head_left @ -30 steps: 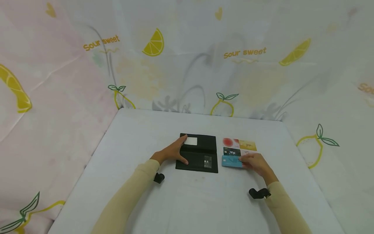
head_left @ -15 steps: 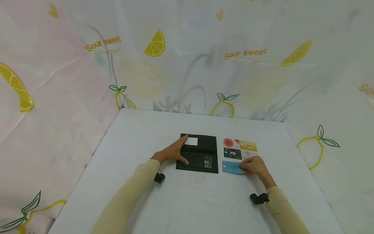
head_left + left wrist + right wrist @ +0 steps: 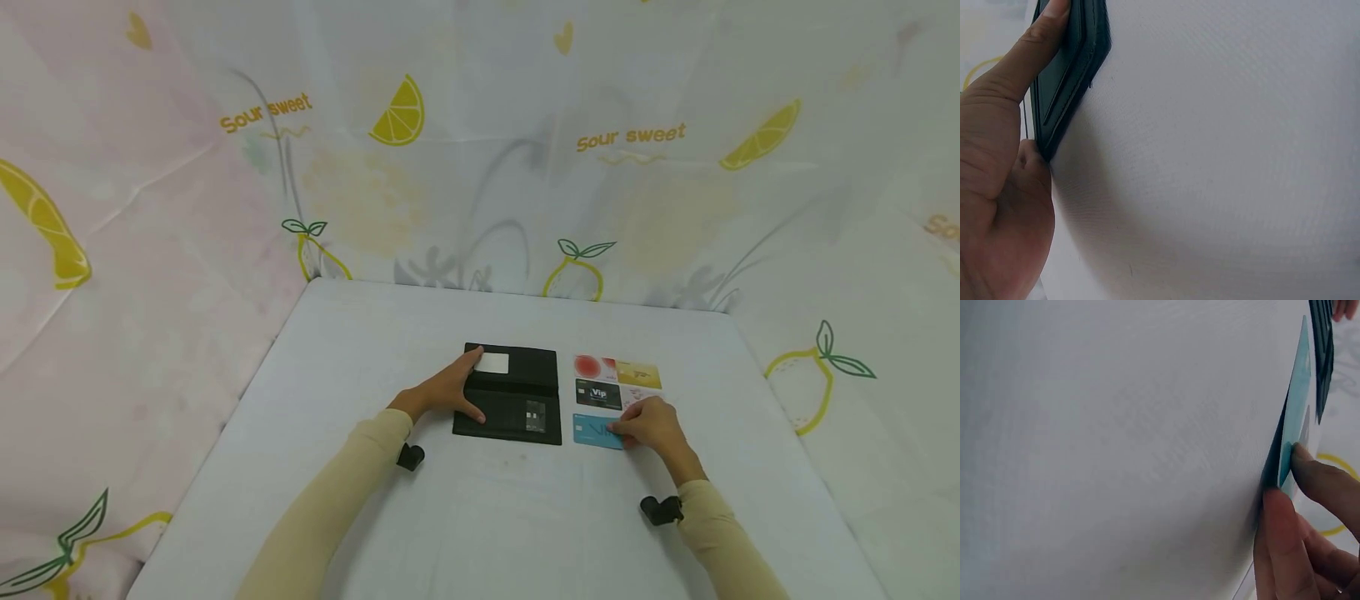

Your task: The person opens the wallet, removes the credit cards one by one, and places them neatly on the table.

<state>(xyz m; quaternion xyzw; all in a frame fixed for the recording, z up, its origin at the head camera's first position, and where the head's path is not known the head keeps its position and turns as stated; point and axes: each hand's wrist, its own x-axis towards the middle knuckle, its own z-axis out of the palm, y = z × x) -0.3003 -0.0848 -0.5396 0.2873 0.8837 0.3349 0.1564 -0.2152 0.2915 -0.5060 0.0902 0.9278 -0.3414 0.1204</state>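
Note:
A black wallet [image 3: 510, 427] lies unfolded on the white table. My left hand [image 3: 442, 390] rests on its left side with fingers spread, one finger beside the white card [image 3: 492, 363] in the upper half and the thumb on the lower half. In the left wrist view the thumb [image 3: 1029, 50] lies straight over the wallet's layered edge. My right hand [image 3: 651, 423] pinches a blue card [image 3: 595, 430] by its right end, between thumb and fingertips. The right wrist view shows this blue card [image 3: 1296, 400] tilted, with one edge off the table and a shadow below.
Behind the blue card lie a black Vip card [image 3: 597, 393], a red-and-white card [image 3: 592, 367], a gold card [image 3: 638, 375] and a pale pink-patterned card [image 3: 642, 395] partly behind my right hand. A lemon-print cloth [image 3: 480, 167] hangs behind the table [image 3: 480, 525].
My right hand has drawn the blue card toward me, away from the black Vip card, uncovering that card's lower part. My left hand and the wallet stay in place.

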